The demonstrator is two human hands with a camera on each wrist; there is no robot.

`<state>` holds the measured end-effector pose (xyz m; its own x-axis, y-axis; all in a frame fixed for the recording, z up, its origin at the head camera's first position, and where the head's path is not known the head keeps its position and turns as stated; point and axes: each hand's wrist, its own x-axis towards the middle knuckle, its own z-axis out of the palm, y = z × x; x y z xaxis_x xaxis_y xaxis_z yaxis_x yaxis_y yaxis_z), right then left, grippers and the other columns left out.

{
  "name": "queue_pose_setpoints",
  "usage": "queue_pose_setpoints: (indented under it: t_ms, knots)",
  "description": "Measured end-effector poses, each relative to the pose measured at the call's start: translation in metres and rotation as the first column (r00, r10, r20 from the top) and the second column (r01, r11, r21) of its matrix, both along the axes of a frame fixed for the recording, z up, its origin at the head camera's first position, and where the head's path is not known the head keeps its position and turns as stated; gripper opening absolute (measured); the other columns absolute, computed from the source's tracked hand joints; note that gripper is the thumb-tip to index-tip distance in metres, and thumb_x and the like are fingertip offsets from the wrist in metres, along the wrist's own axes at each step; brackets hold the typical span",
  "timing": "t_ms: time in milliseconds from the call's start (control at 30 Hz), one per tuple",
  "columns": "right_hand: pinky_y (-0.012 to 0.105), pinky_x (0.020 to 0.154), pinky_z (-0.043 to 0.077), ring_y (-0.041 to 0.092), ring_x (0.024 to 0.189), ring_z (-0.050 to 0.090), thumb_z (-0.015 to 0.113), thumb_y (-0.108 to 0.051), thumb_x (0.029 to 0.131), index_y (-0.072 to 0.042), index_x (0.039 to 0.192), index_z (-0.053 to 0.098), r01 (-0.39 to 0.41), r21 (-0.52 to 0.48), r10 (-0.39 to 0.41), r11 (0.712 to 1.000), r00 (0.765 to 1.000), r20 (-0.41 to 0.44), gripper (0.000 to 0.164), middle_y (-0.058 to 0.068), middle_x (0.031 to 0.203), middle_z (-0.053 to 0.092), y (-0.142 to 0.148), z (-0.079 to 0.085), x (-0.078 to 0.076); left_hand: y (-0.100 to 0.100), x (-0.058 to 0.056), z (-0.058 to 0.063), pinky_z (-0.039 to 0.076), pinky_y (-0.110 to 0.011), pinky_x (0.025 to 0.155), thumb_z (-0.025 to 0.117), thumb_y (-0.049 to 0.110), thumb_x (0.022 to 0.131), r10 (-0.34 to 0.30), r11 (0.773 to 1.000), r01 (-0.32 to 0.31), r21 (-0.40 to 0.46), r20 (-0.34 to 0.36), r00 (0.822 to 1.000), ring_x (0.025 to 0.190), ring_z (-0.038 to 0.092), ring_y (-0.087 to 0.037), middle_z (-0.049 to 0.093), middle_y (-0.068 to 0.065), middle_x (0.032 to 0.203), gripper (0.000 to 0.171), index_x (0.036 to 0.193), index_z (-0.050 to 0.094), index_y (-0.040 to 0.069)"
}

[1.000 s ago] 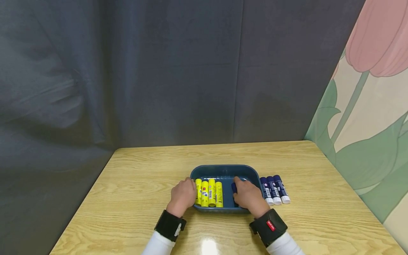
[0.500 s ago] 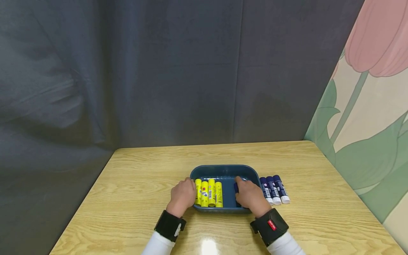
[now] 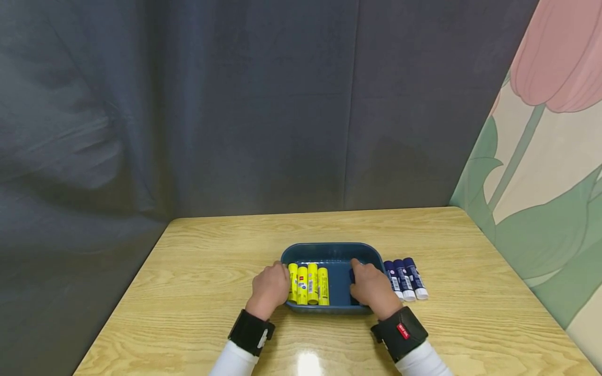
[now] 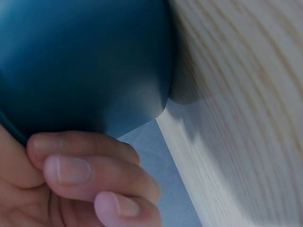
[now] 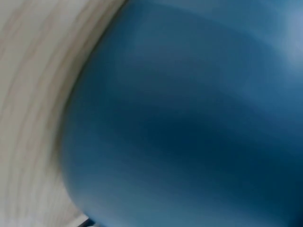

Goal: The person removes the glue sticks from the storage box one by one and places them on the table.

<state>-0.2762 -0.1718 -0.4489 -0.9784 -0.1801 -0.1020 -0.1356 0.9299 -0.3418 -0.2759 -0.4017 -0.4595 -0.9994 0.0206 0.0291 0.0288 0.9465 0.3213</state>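
Observation:
My left hand point(image 3: 270, 286) holds the left rim of a dark blue tray point(image 3: 329, 310). In the left wrist view its curled fingers point(image 4: 102, 172) lie against the tray's outer wall point(image 4: 90, 71). Inside, several yellow glue sticks point(image 3: 302, 286) lie side by side in the left half. My right hand point(image 3: 372, 287) reaches into the right half, gripping a dark blue glue stick point(image 3: 354, 301) that it mostly covers. Only a narrow strip of that stick shows along the hand's left side. The right wrist view shows mainly the tray's blue outer wall point(image 5: 189, 94).
Three dark blue glue sticks with white ends point(image 3: 403, 280) lie in a row on the wooden table point(image 3: 226, 250), close beside the tray's right side. A dark grey curtain point(image 3: 263, 115) hangs behind the table. A wall with a painted tulip point(image 3: 555, 57) stands at the right.
My right hand has slid slightly to the right inside the tray, and the dark blue glue stick has moved with it. My left hand stays on the left rim.

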Motion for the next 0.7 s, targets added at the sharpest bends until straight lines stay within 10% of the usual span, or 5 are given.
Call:
queue_pose_setpoints:
  t_ms: [700]
  knots:
    - [0.044,0.065,0.053,0.023,0.073,0.058,0.067,-0.014,0.079,0.002,0.13,0.045,0.018,-0.045,-0.016,0.999,0.999,0.049,0.058,0.026,0.116,0.057,0.0023,0.0039,-0.0011,0.0002,0.0012,0.0022,0.035,-0.03,0.038,0.036,0.023,0.099,-0.008,1.0,0.008,-0.011,-0.003,1.0,0.045,0.044,-0.017,0.046,-0.007,0.057,0.032,0.087,0.054,-0.001]
